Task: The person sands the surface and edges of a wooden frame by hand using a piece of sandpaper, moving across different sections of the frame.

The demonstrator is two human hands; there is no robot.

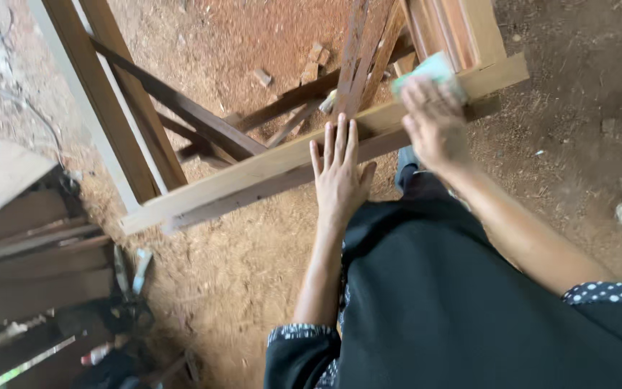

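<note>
Pressing flat on pale wooden rail (253, 173), left hand (338, 176) lies released, fingers spread, palm down: judged to steady rail against rubbing. Right hand (433, 119) clenched over pale green sanding pad (430, 70), pad pinned under fingertips on same rail's upper face, further toward its far end. Rail runs slantwise across frame of darker wooden pieces (203, 119), above sawdust-strewn dirt floor (239, 274). Hands near each other, left just beside pad's stretch. Offcut blocks (312, 63) on floor beyond.
</note>
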